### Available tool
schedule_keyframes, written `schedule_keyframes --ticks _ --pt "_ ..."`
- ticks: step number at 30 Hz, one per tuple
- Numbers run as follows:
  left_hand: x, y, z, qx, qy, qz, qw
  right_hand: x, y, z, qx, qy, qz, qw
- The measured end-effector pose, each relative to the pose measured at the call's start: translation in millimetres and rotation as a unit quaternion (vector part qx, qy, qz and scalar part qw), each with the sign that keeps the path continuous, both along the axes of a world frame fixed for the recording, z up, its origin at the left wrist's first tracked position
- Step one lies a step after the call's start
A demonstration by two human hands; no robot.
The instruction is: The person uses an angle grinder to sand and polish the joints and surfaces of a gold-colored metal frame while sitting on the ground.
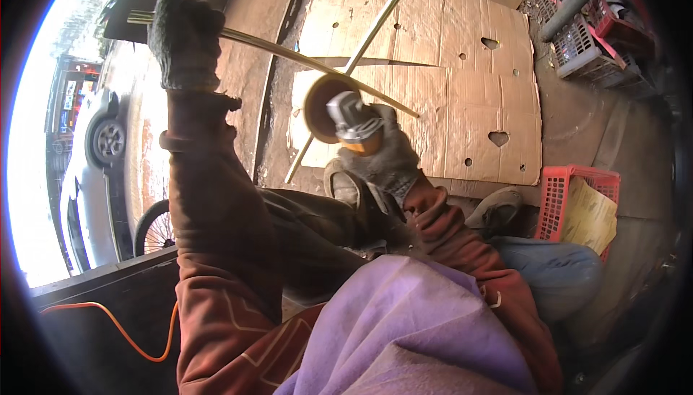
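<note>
My left hand (184, 34) hides the brass rods (289, 52) where it grips them; their far ends run off the top edge. My right hand (386, 153) covers the grinder (346, 117) body.

Grey angle grinder (354, 124), brown disc touching thin brass-coloured rods (289, 48).

The middle of the frame is taken up by flattened cardboard sheets (462, 84) laid on a dusty brown floor (577, 113), punched with round and heart-shaped holes. Plastic crates (588, 30), grey and red, are stacked at the upper right. A red basket (559, 196) holding yellowish paper is seen at the right. Strong daylight is let in at the far left, where a pale parked car (94, 171) is visible. An orange cable (123, 330) is trailed across the lower left.
</note>
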State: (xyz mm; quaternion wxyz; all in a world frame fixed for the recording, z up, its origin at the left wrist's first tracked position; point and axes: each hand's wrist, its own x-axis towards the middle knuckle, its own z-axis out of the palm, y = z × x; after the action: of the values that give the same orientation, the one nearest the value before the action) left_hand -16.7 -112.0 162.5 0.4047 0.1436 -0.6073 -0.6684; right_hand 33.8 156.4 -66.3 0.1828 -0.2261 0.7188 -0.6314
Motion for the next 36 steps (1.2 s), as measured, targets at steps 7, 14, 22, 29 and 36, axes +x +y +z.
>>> schedule_keyframes --ticks 7,14,22,29,36 --pt "9 -11 5 -0.007 -0.008 -0.051 0.999 21 -5 23 -0.157 -0.11 0.003 0.981" --pt "27 9 9 -0.001 0.028 -0.029 0.999 20 20 19 -0.228 -0.231 -0.021 0.946" --pt "36 7 13 -0.038 0.002 -0.09 0.995 0 14 56 -0.31 -0.308 -0.014 0.899" --pt "36 12 10 -0.058 0.007 -0.127 0.99 8 32 46 -0.258 -0.313 -0.016 0.914" --pt "37 14 9 -0.058 0.011 -0.125 0.99 14 28 34 -0.273 -0.191 -0.005 0.943"
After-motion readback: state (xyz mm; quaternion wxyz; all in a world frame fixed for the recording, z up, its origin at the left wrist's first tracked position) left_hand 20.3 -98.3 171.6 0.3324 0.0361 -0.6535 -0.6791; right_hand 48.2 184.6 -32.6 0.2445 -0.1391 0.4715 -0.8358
